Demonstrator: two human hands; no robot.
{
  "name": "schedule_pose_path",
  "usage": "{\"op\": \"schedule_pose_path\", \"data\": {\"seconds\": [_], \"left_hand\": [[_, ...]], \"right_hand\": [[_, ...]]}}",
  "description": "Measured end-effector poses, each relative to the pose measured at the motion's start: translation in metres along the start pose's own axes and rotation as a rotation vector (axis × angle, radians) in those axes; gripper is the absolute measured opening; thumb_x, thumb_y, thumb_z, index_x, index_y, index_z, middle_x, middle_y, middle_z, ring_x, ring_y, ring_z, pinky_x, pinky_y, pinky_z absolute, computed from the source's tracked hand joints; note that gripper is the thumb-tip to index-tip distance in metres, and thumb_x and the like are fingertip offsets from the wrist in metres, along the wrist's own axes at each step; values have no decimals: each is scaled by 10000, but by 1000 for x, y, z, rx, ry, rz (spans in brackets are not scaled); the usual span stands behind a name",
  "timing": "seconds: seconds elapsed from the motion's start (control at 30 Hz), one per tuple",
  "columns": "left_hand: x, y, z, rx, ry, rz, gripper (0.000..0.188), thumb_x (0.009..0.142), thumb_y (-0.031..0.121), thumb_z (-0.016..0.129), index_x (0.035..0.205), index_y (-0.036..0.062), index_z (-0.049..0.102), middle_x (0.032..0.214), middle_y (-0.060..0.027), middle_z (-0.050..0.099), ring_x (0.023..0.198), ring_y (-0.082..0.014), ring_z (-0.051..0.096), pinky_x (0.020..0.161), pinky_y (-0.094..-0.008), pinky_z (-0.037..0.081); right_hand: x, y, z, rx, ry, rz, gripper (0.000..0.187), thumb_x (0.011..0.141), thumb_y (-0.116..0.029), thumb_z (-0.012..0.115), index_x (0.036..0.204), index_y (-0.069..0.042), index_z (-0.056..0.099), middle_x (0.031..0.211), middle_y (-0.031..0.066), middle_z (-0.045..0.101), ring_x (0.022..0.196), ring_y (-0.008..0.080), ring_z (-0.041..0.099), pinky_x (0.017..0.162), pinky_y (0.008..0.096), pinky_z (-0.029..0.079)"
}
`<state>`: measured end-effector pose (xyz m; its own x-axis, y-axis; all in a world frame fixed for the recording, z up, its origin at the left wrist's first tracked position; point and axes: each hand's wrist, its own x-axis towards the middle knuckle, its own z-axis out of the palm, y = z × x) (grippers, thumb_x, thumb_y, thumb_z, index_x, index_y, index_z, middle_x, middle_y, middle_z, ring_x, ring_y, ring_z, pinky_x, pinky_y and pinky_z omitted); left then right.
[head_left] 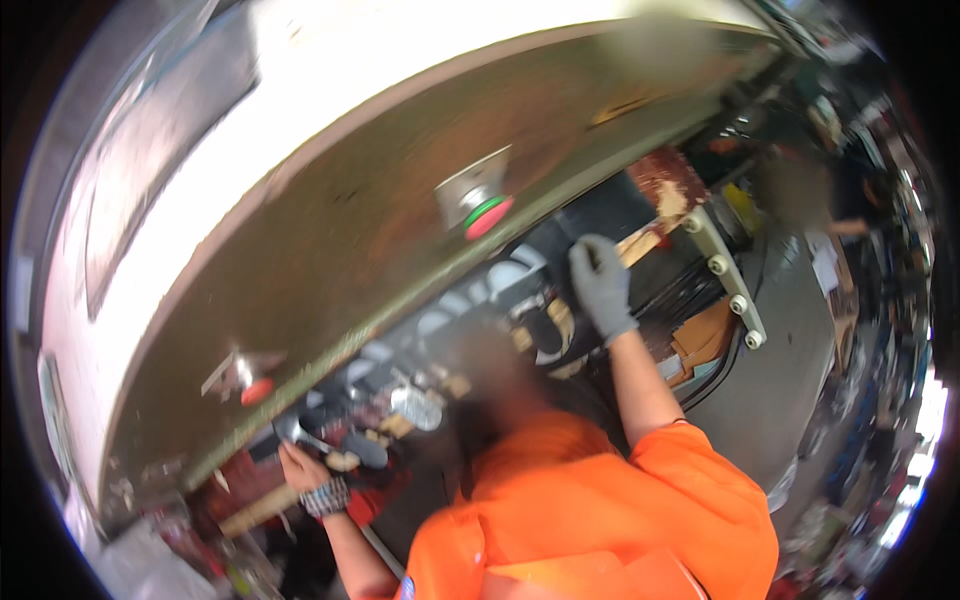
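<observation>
My left hand [305, 468], bare with a beaded bracelet at the wrist, is at the left end of a long dark worktop. Its fingers are closed at the rounded end of a shiny metal piece [292, 430], whose kind I cannot make out. My right hand [602, 285], in a grey glove, is over the right part of the dark strip [610, 215]. Its fingers are curled, and what they hold, if anything, is hidden. Between the hands lie several pale curved pieces [515, 272], a silvery round part [416, 408] and a dark oval pad [364, 449].
A large machine body [350, 220] overhangs the worktop, with a red button [490, 217] and another red button [257, 391]. At the right stand a bar with cream rollers [738, 304], brown cardboard [703, 335] and black cables [715, 378]. Another person [800, 190] is farther right.
</observation>
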<state>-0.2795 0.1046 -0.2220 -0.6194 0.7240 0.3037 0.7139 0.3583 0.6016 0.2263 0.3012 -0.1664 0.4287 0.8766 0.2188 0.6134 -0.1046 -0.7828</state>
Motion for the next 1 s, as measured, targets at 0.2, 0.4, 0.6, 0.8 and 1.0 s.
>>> {"op": "schedule_pose_path", "data": {"seconds": [0.2, 0.4, 0.6, 0.8, 1.0], "left_hand": [[-18, 23, -9, 57, -71, -140, 461, 1024, 339, 552, 1236, -63, 627, 1182, -264, 670, 1022, -366, 659, 930, -426, 512], [-92, -1, -28, -84, 74, -117, 386, 1038, 289, 506, 1142, -61, 630, 1005, -245, 671, 940, -370, 649, 855, -447, 526], [-116, -39, -62, -256, -38, -217, 470, 1027, 322, 532, 1259, -82, 594, 1221, -289, 632, 1114, -405, 603, 985, -431, 485], [-157, 7, -108, -230, -225, -279, 557, 1000, 408, 587, 1251, -88, 618, 1218, -287, 647, 1057, -407, 645, 975, -438, 501], [-200, 5, -119, -134, 100, -38, 392, 1018, 196, 570, 1314, -61, 561, 1262, -240, 634, 1109, -324, 638, 986, -391, 497]], "right_hand": [[-10, 35, -17, -140, -70, -108, 288, 957, -380, 597, 1096, -127, 600, 925, 188, 692, 906, 407, 671, 790, 478, 528], [-87, 33, -84, 23, -5, -59, 319, 955, -406, 592, 1129, -143, 634, 922, 189, 706, 891, 389, 683, 782, 489, 536], [-132, 30, -122, -254, 60, -212, 369, 842, -391, 672, 1102, -129, 677, 1046, 119, 634, 1023, 336, 594, 866, 459, 488], [-146, -4, -82, -482, -344, -349, 881, 709, -579, 730, 1415, -99, 512, 1253, 228, 507, 1158, 385, 483, 978, 468, 417], [-160, 23, -98, -336, -311, -334, 827, 629, -495, 785, 1321, -97, 571, 1232, 207, 524, 1127, 393, 499, 945, 494, 440]]}}
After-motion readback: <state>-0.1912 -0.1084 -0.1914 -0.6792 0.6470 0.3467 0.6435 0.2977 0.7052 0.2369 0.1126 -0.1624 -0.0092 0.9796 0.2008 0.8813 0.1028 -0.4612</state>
